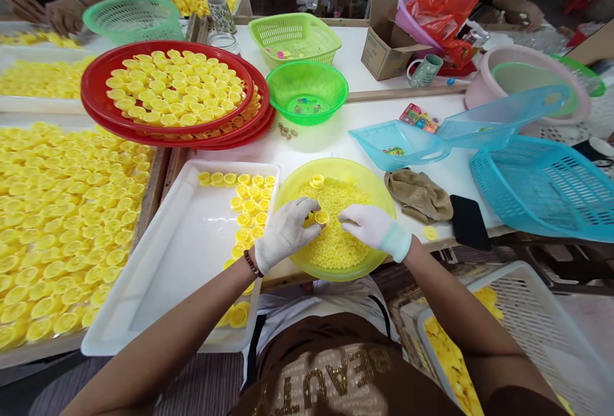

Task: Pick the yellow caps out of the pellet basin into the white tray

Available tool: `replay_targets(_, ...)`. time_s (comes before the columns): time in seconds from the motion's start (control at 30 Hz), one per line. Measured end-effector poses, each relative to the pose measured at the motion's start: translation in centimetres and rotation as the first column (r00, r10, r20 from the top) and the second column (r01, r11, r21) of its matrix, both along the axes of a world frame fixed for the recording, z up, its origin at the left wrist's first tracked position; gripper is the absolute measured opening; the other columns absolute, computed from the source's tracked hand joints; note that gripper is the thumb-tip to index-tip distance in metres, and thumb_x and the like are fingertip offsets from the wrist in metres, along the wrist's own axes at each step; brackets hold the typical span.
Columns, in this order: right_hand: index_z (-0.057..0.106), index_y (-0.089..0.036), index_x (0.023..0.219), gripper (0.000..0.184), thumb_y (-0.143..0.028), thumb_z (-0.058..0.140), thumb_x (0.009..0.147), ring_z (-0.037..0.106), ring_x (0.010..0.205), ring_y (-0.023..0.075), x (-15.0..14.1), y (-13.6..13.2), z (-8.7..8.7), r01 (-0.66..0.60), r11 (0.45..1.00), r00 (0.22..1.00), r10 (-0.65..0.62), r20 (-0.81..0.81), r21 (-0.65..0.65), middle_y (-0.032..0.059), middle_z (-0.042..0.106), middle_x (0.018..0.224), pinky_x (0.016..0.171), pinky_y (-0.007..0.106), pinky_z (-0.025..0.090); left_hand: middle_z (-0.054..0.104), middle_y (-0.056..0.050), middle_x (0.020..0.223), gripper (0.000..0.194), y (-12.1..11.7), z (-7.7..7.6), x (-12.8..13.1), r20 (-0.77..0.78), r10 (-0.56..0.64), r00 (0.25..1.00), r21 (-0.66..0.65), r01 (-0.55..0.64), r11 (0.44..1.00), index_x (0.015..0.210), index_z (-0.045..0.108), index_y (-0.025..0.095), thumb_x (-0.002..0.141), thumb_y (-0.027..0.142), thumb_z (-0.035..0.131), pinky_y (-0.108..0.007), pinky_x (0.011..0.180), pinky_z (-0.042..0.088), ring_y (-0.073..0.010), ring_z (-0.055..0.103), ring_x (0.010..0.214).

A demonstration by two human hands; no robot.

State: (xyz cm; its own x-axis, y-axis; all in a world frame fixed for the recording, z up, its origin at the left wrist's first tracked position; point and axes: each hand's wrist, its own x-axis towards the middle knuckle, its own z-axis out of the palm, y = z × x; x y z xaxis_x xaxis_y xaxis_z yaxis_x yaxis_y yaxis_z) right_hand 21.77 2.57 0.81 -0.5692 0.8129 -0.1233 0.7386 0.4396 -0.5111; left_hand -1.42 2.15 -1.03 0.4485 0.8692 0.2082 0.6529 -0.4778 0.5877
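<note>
My left hand (290, 230), in a white glove, pinches a small yellow plastic cup (322, 217) above a yellow bowl (336, 169). Loose pale-yellow pellets (338, 243) fill much of that bowl. Another little cup (317, 181) rests on the pellets near the far rim. My right hand (369, 227), also gloved, hovers over the pellets with its fingertips drawn together; whatever they may hold is hidden. To the left lies a white tray (182, 243) with rows of yellow cups (249, 205) along its far and right sides.
Stacked red trays (91, 99) full of cups stand at the back left. A green bowl (307, 93), a blue scoop (403, 141), a brown cloth (419, 195), a black phone (469, 221) and a blue basket (542, 185) lie beyond and right. Another person's hands (64, 16) work at far left.
</note>
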Motion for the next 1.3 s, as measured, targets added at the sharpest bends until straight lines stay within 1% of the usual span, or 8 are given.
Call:
replay_targets(0.13,0.067,-0.015,0.101,0.026,-0.036,0.069,0.086,0.062,0.089,0.0257,-1.3,-0.5,-0.8,-0.02,0.996,0.978,0.037,0.206,-0.084,0.0114,0.068,0.1,0.077,0.035,0.044,0.066,-0.004,0.099,0.02,-0.2,0.4,-0.1,0.081,0.006,0.997,-0.018,-0.004,1.0,0.103,0.058,0.019,0.086,0.025,0.066,-0.034,0.08,0.052,-0.0173,0.062,0.084)
replay_targets(0.2,0.067,-0.015,0.094,0.017,-0.031,0.067,0.087,0.061,0.086,0.0234,-1.9,-0.6,-1.0,-0.079,0.989,0.973,0.103,0.204,-0.124,0.0097,0.068,0.095,0.076,0.033,0.043,0.066,-0.005,0.102,0.02,-0.3,0.4,-0.2,0.046,0.013,0.999,0.0,-0.013,1.0,0.104,0.059,0.019,0.086,0.022,0.065,-0.035,0.083,0.052,-0.0193,0.063,0.089)
replay_targets(0.33,0.066,-0.016,0.086,0.009,-0.015,0.058,0.089,0.06,0.083,0.0195,-1.9,-0.7,-0.5,-0.122,0.989,0.99,0.127,0.058,-0.083,0.0063,0.067,0.088,0.079,0.031,0.043,0.066,-0.007,0.102,0.019,-0.5,0.3,-0.4,-0.07,0.022,0.997,0.028,-0.02,0.999,0.103,0.059,0.017,0.085,0.019,0.062,-0.04,0.086,0.052,-0.0239,0.063,0.096)
replay_targets(0.6,0.065,-0.018,0.106,0.015,-0.021,0.057,0.093,0.062,0.1,0.0223,-2.8,-0.5,1.9,0.018,0.989,0.965,0.021,-0.262,0.146,0.0081,0.069,0.102,0.09,0.036,0.047,0.066,-0.007,0.103,0.022,-0.8,-0.1,0.1,-0.055,-0.007,0.998,0.018,0.008,1.0,0.106,0.057,0.019,0.085,0.021,0.06,-0.041,0.09,0.052,-0.0243,0.063,0.099)
replay_targets(0.87,0.067,-0.02,0.096,0.012,-0.021,0.055,0.093,0.063,0.095,0.023,-0.3,1.4,0.8,0.024,0.995,1.0,-0.024,0.003,0.101,0.0075,0.069,0.097,0.086,0.036,0.047,0.068,-0.005,0.102,0.021,-1.5,1.4,-0.9,0.089,0.051,0.995,-0.051,-0.047,0.998,0.104,0.058,0.02,0.086,0.025,0.066,-0.037,0.086,0.054,-0.0196,0.065,0.092)
replay_targets(1.07,0.062,-0.019,0.121,0.027,-0.025,0.049,0.098,0.061,0.097,0.0225,-3.6,5.8,-1.0,0.086,0.98,0.989,-0.105,0.101,0.178,0.0097,0.066,0.11,0.081,0.033,0.045,0.063,-0.004,0.103,0.02,-2.3,2.7,-6.9,0.138,0.256,0.957,0.095,-0.27,0.958,0.103,0.06,0.021,0.085,0.025,0.066,-0.034,0.081,0.054,-0.017,0.061,0.087)
replay_targets(1.2,0.066,-0.018,0.105,0.02,-0.023,0.048,0.099,0.059,0.086,0.0206,-5.9,8.3,-1.5,0.109,0.972,0.968,-0.152,0.202,0.21,0.0089,0.065,0.098,0.071,0.031,0.04,0.063,-0.004,0.092,0.022,-3.0,2.4,-12.7,0.028,0.509,0.86,0.074,-0.509,0.857,0.1,0.06,0.02,0.082,0.031,0.066,-0.034,0.073,0.053,-0.0177,0.059,0.077)
replay_targets(1.3,0.066,-0.019,0.095,0.022,-0.024,0.046,0.1,0.056,0.079,0.0194,-6.0,8.0,-1.2,0.085,0.972,0.973,-0.129,0.192,0.219,0.0084,0.063,0.091,0.066,0.031,0.036,0.063,-0.004,0.087,0.02,-3.6,1.1,-15.6,-0.059,0.576,0.815,-0.016,-0.578,0.816,0.096,0.059,0.019,0.081,0.032,0.063,-0.034,0.073,0.052,-0.0188,0.059,0.077)
